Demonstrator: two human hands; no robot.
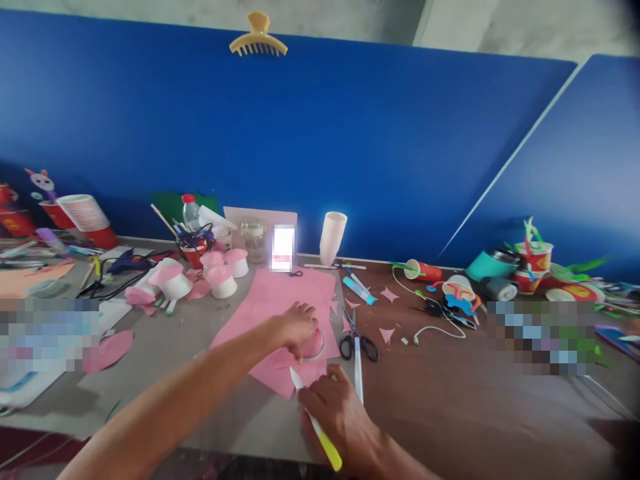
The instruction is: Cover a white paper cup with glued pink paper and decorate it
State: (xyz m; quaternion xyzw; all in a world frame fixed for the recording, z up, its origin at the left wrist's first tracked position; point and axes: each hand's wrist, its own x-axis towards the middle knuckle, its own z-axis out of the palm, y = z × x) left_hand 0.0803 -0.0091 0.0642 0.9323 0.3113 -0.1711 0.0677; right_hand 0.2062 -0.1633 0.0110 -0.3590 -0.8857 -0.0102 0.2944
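A sheet of pink paper lies in front of me, its right edge cut ragged. My left hand rests on it with bent fingers, gripping a pale-rimmed ring that frames pink inside. Lower down, my right hand is closed around a pen, white toward the front and yellow at the back; its white end points at the paper, and I cannot tell whether it touches. Black-handled scissors lie just right of the sheet, beside a long white strip-like object.
Pink-topped white cups cluster at left, near a jar. A white cylinder stands at the back against the blue partition. Pink scraps, a blue tube and a white cable lie right.
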